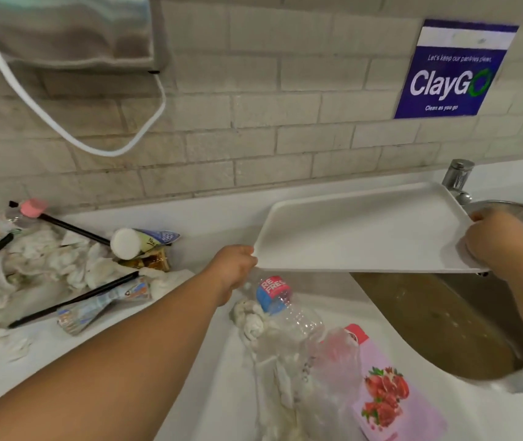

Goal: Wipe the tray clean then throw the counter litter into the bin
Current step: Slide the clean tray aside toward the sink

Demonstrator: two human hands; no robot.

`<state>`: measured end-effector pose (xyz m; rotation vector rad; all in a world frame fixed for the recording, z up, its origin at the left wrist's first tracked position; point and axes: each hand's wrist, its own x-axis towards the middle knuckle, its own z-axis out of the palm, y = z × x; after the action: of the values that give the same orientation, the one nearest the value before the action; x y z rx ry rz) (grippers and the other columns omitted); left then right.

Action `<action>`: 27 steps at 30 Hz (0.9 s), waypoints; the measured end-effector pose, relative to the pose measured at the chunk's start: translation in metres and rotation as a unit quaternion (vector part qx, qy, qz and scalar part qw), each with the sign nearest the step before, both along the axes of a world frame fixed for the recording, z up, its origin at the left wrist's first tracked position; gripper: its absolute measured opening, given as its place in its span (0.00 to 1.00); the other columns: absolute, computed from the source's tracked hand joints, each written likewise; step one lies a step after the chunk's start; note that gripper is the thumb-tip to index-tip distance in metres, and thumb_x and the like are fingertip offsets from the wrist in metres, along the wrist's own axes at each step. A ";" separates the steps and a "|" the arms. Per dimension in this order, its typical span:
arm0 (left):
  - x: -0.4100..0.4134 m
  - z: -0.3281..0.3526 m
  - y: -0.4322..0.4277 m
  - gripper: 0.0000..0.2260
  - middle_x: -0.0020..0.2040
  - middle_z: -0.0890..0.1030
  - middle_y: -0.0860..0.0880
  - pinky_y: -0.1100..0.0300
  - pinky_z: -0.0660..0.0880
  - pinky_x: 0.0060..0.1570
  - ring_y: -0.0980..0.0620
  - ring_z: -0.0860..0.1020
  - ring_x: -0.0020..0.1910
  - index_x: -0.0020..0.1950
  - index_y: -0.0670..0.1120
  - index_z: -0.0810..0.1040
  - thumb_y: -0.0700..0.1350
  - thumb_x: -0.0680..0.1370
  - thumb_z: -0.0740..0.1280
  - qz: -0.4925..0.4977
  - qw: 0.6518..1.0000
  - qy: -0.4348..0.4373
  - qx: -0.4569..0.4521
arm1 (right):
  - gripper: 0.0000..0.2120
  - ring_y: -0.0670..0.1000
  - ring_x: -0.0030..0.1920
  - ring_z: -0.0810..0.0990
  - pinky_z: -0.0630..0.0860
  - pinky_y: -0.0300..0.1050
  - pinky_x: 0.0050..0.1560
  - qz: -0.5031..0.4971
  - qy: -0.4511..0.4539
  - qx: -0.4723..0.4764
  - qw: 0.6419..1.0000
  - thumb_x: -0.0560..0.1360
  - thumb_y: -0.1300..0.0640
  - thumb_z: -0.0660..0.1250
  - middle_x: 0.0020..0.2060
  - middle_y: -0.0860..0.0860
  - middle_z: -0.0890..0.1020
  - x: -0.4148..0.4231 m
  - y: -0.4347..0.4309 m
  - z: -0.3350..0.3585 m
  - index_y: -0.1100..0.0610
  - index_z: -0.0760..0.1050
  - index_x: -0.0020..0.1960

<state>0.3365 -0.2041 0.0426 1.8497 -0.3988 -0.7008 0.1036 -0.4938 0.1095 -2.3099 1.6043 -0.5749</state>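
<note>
The white rectangular plastic tray (pixel 358 230) looks smooth and matt. The round steel sink basin (pixel 438 323) right is dull metal; the crumpled clear plastic bottle (pixel 288 310) near is glossy; white paper tissues (pixel 46 259) left are rough.

Your right hand (pixel 498 240) hides the tray's (pixel 358 230) far corner; the tray covers part of the sink (pixel 444 319). Litter (pixel 46 265) at left is cropped.

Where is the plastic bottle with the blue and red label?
In the head view, the plastic bottle lies on the white counter at lower centre, just below the left hand holding the white tray, beside crumpled tissue.
</note>
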 end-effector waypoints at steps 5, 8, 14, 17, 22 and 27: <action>0.005 -0.015 -0.027 0.20 0.69 0.71 0.42 0.55 0.69 0.64 0.44 0.71 0.66 0.72 0.42 0.68 0.40 0.79 0.62 -0.079 0.991 -0.064 0.088 | 0.18 0.68 0.60 0.72 0.69 0.56 0.60 -0.004 -0.041 -0.009 0.999 0.76 0.67 0.56 0.58 0.69 0.75 -0.006 -0.025 -0.013 0.63 0.70 0.65; 0.007 -0.029 -0.031 0.15 0.63 0.76 0.41 0.50 0.70 0.64 0.41 0.74 0.61 0.65 0.41 0.74 0.43 0.79 0.61 -0.127 0.966 -0.121 0.191 | 0.18 0.67 0.59 0.73 0.70 0.58 0.60 0.022 -0.054 -0.011 0.998 0.77 0.63 0.56 0.58 0.67 0.77 -0.001 -0.030 -0.019 0.59 0.70 0.66; 0.020 -0.037 -0.010 0.13 0.57 0.77 0.48 0.49 0.71 0.60 0.45 0.75 0.56 0.56 0.50 0.77 0.53 0.74 0.61 -0.109 0.896 -0.239 0.357 | 0.17 0.66 0.59 0.74 0.69 0.53 0.61 0.074 -0.037 0.020 0.996 0.78 0.64 0.58 0.58 0.66 0.77 0.028 -0.022 -0.045 0.61 0.73 0.65; 0.025 -0.035 0.010 0.16 0.57 0.75 0.44 0.56 0.72 0.52 0.43 0.75 0.56 0.56 0.46 0.74 0.52 0.72 0.64 -0.125 0.879 -0.253 0.385 | 0.16 0.64 0.60 0.74 0.68 0.51 0.62 0.098 -0.032 0.042 0.994 0.78 0.64 0.57 0.58 0.65 0.78 0.047 -0.016 -0.062 0.60 0.73 0.65; 0.026 -0.037 0.045 0.33 0.70 0.68 0.45 0.60 0.69 0.60 0.47 0.70 0.65 0.75 0.47 0.60 0.52 0.73 0.67 -0.149 0.884 -0.221 0.383 | 0.17 0.63 0.57 0.76 0.72 0.52 0.59 0.116 -0.048 0.081 0.989 0.79 0.60 0.56 0.58 0.61 0.78 0.078 -0.003 -0.087 0.56 0.72 0.66; 0.028 -0.031 0.064 0.31 0.68 0.70 0.47 0.60 0.71 0.57 0.49 0.72 0.62 0.74 0.50 0.61 0.52 0.73 0.68 -0.122 0.868 -0.244 0.414 | 0.18 0.62 0.59 0.75 0.71 0.51 0.59 0.158 -0.013 0.079 0.984 0.80 0.60 0.55 0.59 0.59 0.78 0.101 0.013 -0.107 0.56 0.71 0.68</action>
<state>0.3643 -0.1397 0.0114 2.8535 -0.7506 -0.6037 0.2049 -0.4808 0.0025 -2.3572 1.1875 -0.3846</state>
